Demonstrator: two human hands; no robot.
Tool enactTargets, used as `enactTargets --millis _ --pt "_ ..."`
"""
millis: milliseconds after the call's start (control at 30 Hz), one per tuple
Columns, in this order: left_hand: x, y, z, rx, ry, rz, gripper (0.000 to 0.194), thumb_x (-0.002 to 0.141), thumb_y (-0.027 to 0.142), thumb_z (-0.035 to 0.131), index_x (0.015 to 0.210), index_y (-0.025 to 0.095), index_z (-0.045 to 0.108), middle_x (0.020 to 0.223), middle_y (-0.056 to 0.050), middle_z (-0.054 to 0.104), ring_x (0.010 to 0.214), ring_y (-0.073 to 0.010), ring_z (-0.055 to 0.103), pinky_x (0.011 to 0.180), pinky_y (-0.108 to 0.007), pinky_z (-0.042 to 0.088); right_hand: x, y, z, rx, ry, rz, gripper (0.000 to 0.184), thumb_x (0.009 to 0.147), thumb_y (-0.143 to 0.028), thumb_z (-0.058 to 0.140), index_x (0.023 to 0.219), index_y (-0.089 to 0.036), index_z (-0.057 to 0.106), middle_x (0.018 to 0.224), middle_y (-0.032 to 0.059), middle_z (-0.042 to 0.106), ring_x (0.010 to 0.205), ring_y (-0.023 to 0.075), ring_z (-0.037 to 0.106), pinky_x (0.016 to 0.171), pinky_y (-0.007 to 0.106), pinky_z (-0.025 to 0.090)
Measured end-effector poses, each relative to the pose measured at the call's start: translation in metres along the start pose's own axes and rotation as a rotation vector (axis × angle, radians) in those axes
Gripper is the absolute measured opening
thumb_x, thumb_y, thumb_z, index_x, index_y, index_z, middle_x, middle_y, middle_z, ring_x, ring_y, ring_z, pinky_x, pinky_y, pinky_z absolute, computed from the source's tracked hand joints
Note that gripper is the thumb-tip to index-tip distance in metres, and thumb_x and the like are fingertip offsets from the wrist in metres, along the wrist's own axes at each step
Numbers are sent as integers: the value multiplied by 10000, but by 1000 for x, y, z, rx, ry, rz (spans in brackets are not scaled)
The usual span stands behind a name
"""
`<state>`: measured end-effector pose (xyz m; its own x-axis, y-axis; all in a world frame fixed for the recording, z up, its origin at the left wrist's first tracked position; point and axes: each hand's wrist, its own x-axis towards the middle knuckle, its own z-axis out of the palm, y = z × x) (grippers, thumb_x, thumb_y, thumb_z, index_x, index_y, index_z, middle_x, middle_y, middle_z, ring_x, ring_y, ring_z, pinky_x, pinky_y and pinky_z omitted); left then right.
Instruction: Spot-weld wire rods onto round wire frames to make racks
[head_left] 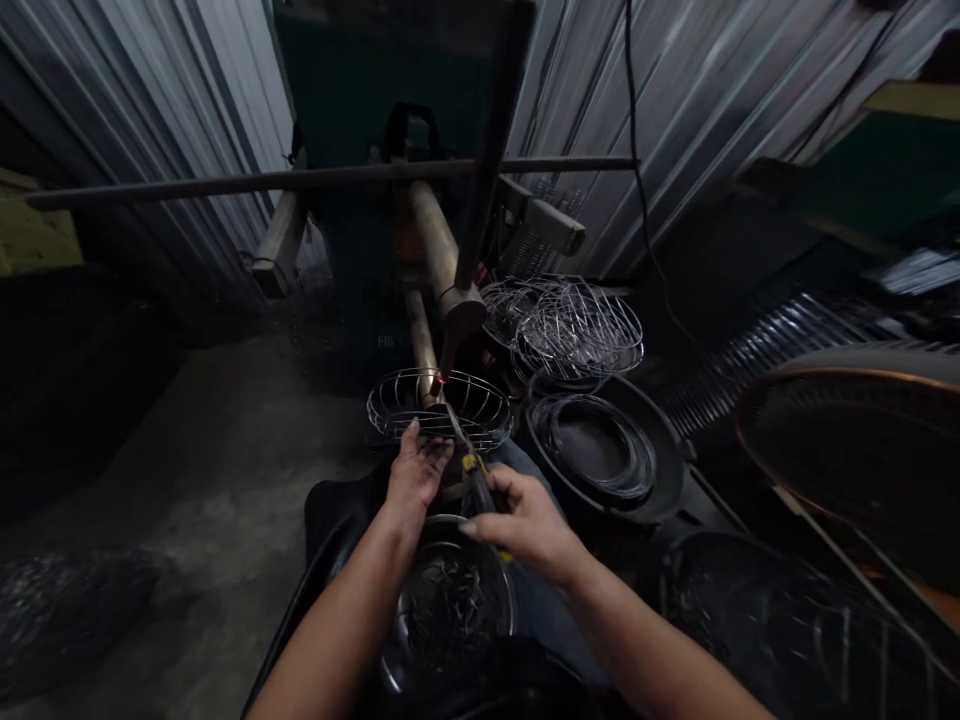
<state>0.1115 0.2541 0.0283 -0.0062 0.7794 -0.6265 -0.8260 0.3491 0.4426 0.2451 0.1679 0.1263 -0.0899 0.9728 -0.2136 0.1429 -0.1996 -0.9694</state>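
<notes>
My left hand [417, 472] is closed on the near side of an oval wire basket [486, 436], thumb up and fingers beneath its rim. In my right hand [534, 528] is a pair of pliers [472, 478] with dark and yellow handles. Their long jaws point up and away to the basket's wires; what lies between the jaw tips is too small to tell. The basket surrounds the tip of the spot welder's lower arm [422, 345]. A small red glow shows where the upper electrode [448, 358] comes down at the basket.
Below my hands stands a metal bowl [513, 600] with short wire pieces [454, 600]. To the right are a pan [679, 475] with coiled wire [637, 455] and a heap of wire rings [577, 325]. A long bar [225, 188] crosses ahead; a cable [637, 200] hangs right.
</notes>
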Motion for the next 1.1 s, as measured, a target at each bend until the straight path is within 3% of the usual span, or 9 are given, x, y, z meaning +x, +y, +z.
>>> enactTargets --millis 100,267,333,467,633,767,867,1000,1100 --pt "-6 4 -20 260 12 7 379 780 475 667 820 100 621 712 -121 619 674 -233 642 637 -360 538 -34 33 -42 20 90 135 206 489 -271 746 624 -160 636 701 11 573 707 176 525 634 278 438" --pt "-20 1 -34 875 -2 954 477 598 294 811 1055 210 700 1059 -93 641 1085 -288 578 1015 -404 411 -89 124 -108 52 456 519 255 514 -374 717 627 -173 608 581 31 578 578 201 573 525 301 449" --pt "-20 -4 -29 1002 -69 1211 518 611 257 791 1117 224 689 1200 -105 598 1215 -313 492 1106 -422 305 -92 160 -122 51 585 566 298 537 -448 709 645 -192 603 580 48 593 586 240 612 512 330 471" --pt "-13 -10 -20 1091 -128 1321 525 618 221 763 1135 211 672 1225 -134 594 1241 -347 473 1113 -464 280 -66 207 -142 -186 718 575 293 613 -497 651 690 -218 613 662 88 659 776 339 684 612 381 533" --pt "-4 -10 -21 1069 -77 1288 524 600 240 773 1115 217 679 1212 -136 615 1234 -347 486 1102 -446 279 -39 232 -165 -472 694 689 303 675 -373 592 856 -140 661 877 204 699 1001 401 657 789 430 529" --pt "2 -14 -17 1192 -7 1292 584 567 273 791 1137 220 675 1218 -152 614 1230 -377 475 1088 -465 245 -45 233 -171 -550 570 612 262 593 -247 636 836 -169 693 934 191 706 1049 399 637 885 452 493" --pt "6 -19 -13 1359 97 1325 632 596 305 769 1209 215 643 1187 -154 621 1205 -381 482 1072 -478 223 -36 208 -166 -562 461 316 250 629 -288 626 840 -190 718 978 157 715 1060 355 636 942 424 472" --pt "8 -21 -12 1510 139 1400 676 665 320 728 1312 193 576 1182 -168 609 1181 -371 490 1046 -476 232 23 138 -145 -362 459 -84 394 708 -445 586 955 -167 717 1051 137 705 1069 318 613 952 426 456" --pt "7 -21 -14 1528 123 1420 675 681 304 713 1332 208 560 1186 -160 603 1175 -362 491 1037 -474 241 80 89 -120 -68 283 -169 446 670 -468 644 987 -159 699 930 76 710 830 237 629 772 358 495"
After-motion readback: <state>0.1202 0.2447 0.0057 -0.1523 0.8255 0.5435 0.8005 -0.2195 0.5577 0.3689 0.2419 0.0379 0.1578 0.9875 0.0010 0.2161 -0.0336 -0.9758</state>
